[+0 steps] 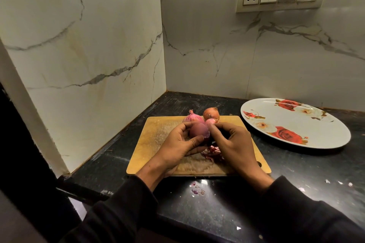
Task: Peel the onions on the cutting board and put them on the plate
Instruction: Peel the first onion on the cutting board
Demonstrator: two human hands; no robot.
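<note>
1. Closest in, a few purple skin flakes sit on the black counter, just short of both wrists.
2. Left hand is curled around a reddish-purple onion, thumb across its front, holding it up over the wooden cutting board.
3. Right hand is right against that onion's right side, fingertips pinching at its skin.
4. Under the hands, a little heap of purple peels lies on the board.
5. Just past the fingers, three more onions on the board's far edge: a pink striped one, a brown one, and a small pink one mostly hidden.
6. Farther off to the right of the right hand, a white rose-pattern plate on the counter.
</note>
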